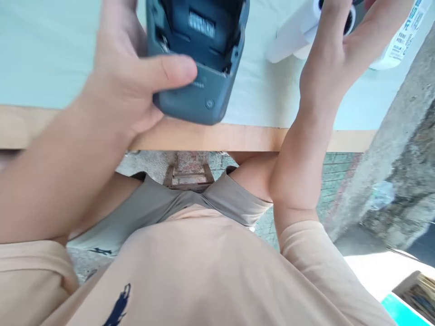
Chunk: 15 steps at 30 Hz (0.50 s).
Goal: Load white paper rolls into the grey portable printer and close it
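Observation:
My left hand (125,72) is wrapped round a dark grey portable thermal printer (190,97), with the thumb lying across its front. The printer's paper compartment (200,45) is uncovered, and I see a white printed label inside it. A power button shows near its lower edge. Over at the upper right, my right hand (328,59) is above white paper rolls (294,36) with dark cores. Its thumb and fingers spread apart, but the fingertips run out of the frame or are hidden, so its grip cannot be made out.
A pale green cloth (50,54) covers the table, which has a wooden front edge (204,138). A white printed package (399,50) lies beyond my right hand. A concrete ledge (384,136) runs along the right side. Under the table is a wooden stool frame (190,185).

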Each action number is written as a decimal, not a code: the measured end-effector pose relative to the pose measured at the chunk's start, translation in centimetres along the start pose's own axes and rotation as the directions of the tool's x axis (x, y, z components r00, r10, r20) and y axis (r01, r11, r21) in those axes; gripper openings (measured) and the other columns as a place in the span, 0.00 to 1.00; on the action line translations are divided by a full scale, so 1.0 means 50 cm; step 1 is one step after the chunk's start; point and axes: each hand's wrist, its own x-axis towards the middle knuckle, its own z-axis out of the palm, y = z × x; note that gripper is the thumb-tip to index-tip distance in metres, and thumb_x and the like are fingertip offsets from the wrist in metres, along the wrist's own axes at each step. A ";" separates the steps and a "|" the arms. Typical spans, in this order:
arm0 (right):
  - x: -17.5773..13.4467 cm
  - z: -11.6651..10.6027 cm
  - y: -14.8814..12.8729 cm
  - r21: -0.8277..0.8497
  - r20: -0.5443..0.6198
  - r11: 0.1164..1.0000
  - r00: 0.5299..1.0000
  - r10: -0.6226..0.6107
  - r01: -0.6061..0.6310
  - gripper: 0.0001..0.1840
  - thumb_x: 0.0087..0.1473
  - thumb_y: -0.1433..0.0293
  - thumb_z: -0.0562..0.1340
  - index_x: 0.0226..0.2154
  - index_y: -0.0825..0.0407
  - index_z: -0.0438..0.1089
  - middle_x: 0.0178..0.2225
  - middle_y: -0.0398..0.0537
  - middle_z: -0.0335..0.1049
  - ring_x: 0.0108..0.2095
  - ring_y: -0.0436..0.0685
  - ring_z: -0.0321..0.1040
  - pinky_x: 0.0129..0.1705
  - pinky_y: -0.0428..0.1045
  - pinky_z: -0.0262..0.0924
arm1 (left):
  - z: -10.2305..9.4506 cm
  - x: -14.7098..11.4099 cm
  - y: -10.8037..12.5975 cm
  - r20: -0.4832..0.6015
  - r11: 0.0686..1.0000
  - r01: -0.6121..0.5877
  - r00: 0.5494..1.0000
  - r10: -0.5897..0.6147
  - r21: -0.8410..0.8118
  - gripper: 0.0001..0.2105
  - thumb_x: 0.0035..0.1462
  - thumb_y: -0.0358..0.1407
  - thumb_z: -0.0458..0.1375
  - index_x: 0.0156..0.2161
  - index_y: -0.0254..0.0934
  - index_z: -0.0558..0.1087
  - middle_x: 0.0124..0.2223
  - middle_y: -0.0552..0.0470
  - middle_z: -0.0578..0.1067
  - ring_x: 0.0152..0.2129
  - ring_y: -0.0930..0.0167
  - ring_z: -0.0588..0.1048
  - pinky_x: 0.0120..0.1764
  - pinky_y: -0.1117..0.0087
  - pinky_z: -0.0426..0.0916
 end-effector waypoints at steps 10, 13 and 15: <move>-0.014 -0.013 0.000 -0.063 -0.146 0.998 0.989 -0.023 0.014 0.08 0.58 0.66 0.56 0.40 0.50 0.67 0.37 0.53 0.70 0.39 0.58 0.68 0.41 0.53 0.58 | 0.025 -0.008 0.041 -0.301 0.876 0.468 0.824 -0.479 -0.114 0.52 0.37 0.37 0.73 0.64 0.51 0.46 0.63 0.50 0.67 0.61 0.54 0.65 0.55 0.54 0.72; -0.016 -0.028 0.017 -0.109 -0.131 0.989 0.987 0.088 -0.103 0.07 0.51 0.70 0.59 0.36 0.48 0.66 0.36 0.50 0.69 0.38 0.57 0.66 0.42 0.54 0.59 | 0.034 -0.005 0.045 -0.329 0.878 0.460 0.815 -0.477 -0.134 0.52 0.37 0.39 0.73 0.63 0.52 0.46 0.59 0.51 0.71 0.60 0.55 0.67 0.55 0.55 0.72; -0.016 -0.038 0.017 -0.150 -0.086 0.966 0.977 0.198 -0.209 0.09 0.49 0.72 0.59 0.36 0.48 0.66 0.36 0.50 0.69 0.38 0.58 0.66 0.42 0.54 0.59 | 0.033 -0.002 0.044 -0.335 0.870 0.475 0.805 -0.490 -0.131 0.50 0.37 0.40 0.72 0.62 0.52 0.48 0.57 0.52 0.71 0.60 0.57 0.67 0.55 0.55 0.71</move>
